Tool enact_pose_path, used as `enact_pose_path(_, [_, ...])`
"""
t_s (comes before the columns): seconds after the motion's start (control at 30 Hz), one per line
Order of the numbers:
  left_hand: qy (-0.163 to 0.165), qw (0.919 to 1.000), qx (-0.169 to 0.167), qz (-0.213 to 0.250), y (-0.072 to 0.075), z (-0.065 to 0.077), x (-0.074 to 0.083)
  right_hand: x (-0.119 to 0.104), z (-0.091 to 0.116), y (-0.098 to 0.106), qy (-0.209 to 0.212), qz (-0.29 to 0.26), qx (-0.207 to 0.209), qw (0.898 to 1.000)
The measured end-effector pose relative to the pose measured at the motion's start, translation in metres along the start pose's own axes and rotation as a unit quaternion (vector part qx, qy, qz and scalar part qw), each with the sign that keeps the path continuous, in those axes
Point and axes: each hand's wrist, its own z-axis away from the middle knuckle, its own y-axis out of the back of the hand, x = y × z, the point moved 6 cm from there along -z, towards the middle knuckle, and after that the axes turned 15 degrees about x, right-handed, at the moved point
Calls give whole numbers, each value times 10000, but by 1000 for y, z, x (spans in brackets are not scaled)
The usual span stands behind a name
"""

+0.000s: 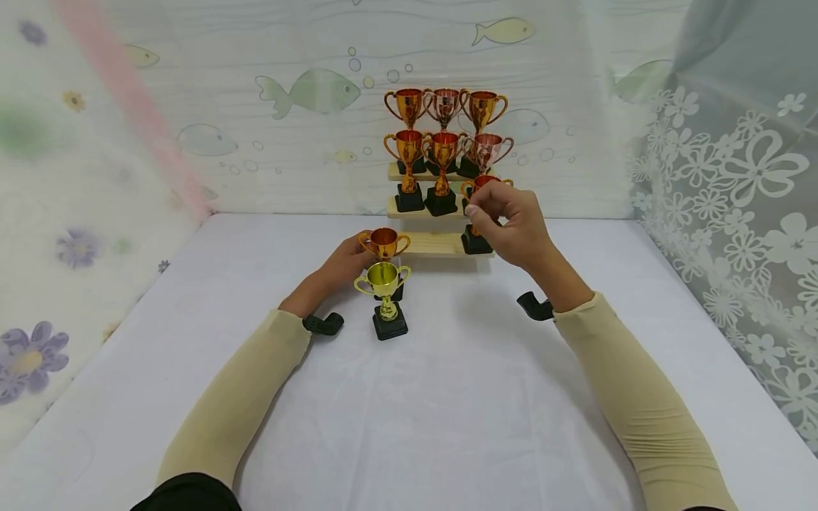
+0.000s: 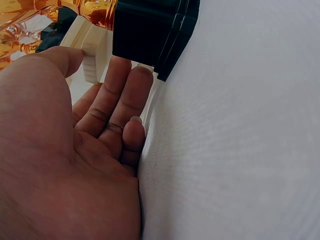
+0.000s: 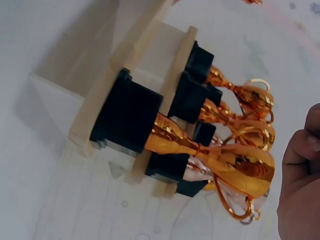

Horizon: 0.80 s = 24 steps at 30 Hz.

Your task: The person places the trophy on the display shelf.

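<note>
My left hand rests at the left of a copper-coloured trophy cup on the table. In the left wrist view its loosely bent fingers lie close beside that cup's black base, the thumb apart from it. A yellow-gold trophy cup stands just in front. My right hand hovers by another copper-coloured trophy cup, which stands at the right end of the lowest shelf step. Its fingers are loosely curled, with nothing seen between them, and a gap shows between hand and cup.
A stepped wooden rack stands at the back of the white table. Copper and pinkish trophy cups fill its top step and middle step. A fish-print curtain hangs behind, and a flower-patterned lace cloth at the right.
</note>
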Motion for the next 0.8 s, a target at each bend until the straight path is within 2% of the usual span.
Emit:
enact_pose_path(0.13, [9, 10000, -4, -1, 0, 1, 1, -12, 5, -11, 50, 134, -357, 9993])
enact_pose_path(0.27, [11, 10000, -18, 32, 0, 1, 2, -10, 11, -19, -59, 217, -658, 9976])
enact_pose_path(0.8, [-53, 9998, -25, 212, 0, 2, 1, 2, 22, -33, -352, 155, -1095, 9932])
